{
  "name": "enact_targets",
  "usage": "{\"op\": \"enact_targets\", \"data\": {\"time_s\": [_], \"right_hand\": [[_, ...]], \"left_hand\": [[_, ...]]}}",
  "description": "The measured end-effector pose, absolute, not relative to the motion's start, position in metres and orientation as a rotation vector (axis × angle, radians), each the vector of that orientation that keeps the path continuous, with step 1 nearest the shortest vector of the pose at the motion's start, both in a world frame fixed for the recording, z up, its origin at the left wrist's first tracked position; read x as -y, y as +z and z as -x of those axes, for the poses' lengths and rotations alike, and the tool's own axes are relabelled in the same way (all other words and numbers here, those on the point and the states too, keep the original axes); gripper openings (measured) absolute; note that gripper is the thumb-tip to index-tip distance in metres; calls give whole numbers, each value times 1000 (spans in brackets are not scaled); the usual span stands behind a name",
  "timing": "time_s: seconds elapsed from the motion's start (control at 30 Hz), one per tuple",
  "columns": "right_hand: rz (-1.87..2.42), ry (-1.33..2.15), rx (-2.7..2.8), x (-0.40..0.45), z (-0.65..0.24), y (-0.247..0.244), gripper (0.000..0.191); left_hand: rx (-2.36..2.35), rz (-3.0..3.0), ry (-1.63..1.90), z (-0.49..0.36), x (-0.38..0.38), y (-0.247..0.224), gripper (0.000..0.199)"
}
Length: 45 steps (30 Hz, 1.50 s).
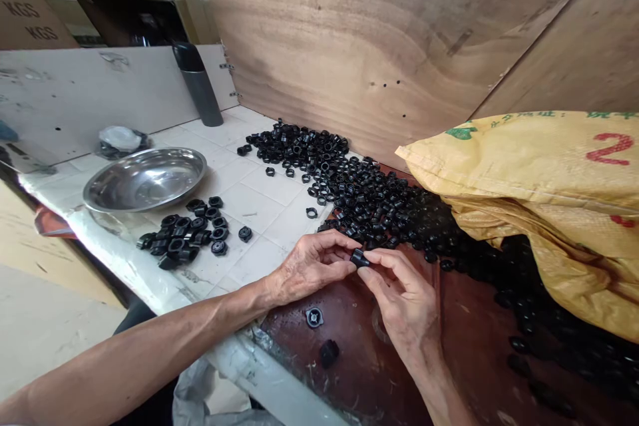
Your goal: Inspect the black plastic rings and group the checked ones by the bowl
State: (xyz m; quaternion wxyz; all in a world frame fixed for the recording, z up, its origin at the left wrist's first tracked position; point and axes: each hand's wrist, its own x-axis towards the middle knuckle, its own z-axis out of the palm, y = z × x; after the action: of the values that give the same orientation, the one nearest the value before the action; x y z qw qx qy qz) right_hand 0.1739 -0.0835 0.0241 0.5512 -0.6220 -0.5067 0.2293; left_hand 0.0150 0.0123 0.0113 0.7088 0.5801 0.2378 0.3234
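Between the fingertips of both hands is a small black plastic part (358,257), held over the dark red board (294,353). My left hand (317,263) pinches it from the left side, and my right hand (402,286) pinches it from the right. Fingers cover much of the part. Below the hands, a black round fitting with a pale centre (314,317) and a darker black fitting (329,353) lie apart on the board. Just beyond my fingers spreads a long heap of black plastic rings (379,203).
A shiny metal bowl (147,180) sits on the white tiled surface, with a cluster of black fittings (182,233) in front. A dark grey bottle (200,90) stands by the wooden partition (374,60). On the right, a yellow woven sack (529,173) overhangs more black parts.
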Motion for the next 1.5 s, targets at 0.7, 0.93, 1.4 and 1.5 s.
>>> {"op": "enact_targets", "data": {"time_s": [0.7,0.93,1.4,1.5], "right_hand": [[1532,442,1254,87,-180,7,25],[1485,502,1157,86,-176,16,19],[1624,315,1277,87,-178,8,29],[1659,210,1384,87,-177,10,29]], "left_hand": [[-471,-1074,602,-15,-11,14,40],[-476,-1064,617,-17,-11,13,39],[-480,-1197,642,-17,-8,12,39],[-467,-1296,657,-16,-7,10,34]]}}
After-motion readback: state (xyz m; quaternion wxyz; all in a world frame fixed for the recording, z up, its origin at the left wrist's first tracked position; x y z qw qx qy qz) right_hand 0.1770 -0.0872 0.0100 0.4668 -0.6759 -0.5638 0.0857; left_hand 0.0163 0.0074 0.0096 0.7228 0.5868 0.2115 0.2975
